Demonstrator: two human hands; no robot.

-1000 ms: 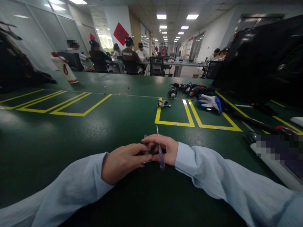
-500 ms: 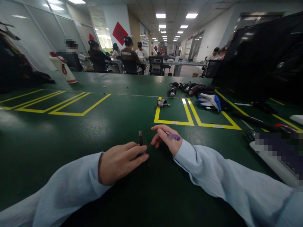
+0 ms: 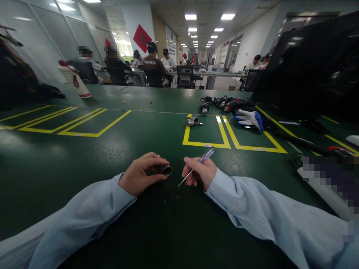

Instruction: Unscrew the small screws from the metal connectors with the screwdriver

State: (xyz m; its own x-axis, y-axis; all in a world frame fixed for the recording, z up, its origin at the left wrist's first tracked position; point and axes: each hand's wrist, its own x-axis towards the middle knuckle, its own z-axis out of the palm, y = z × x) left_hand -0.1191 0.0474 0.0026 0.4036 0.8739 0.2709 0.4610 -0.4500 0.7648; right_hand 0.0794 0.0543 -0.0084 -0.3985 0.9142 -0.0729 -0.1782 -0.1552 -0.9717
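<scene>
My left hand (image 3: 143,173) grips a round, hollow metal part (image 3: 166,170), with its open end turned toward the right; the fingers hide the rest of it. In my right hand (image 3: 202,172) is a thin screwdriver (image 3: 206,155) with a clear purple handle, held like a pen. Its shaft slants down to the left, the tip apart from the metal part and just above the table. Two tiny rings lie on the green table below the hands, one ring (image 3: 165,201) on the left and another ring (image 3: 177,197) on the right.
Metal parts (image 3: 193,121) rest on a yellow taped outline beyond my right hand. Behind them lie cabled tools (image 3: 224,104) and a blue-white glove (image 3: 249,118). A pale cylinder (image 3: 75,79) stands at the far left. People sit at desks in the background.
My left hand has turned the metal part, so its hollow end now faces right instead of its thin stem pointing up. The screwdriver has swung round, tip now pointing down-left.
</scene>
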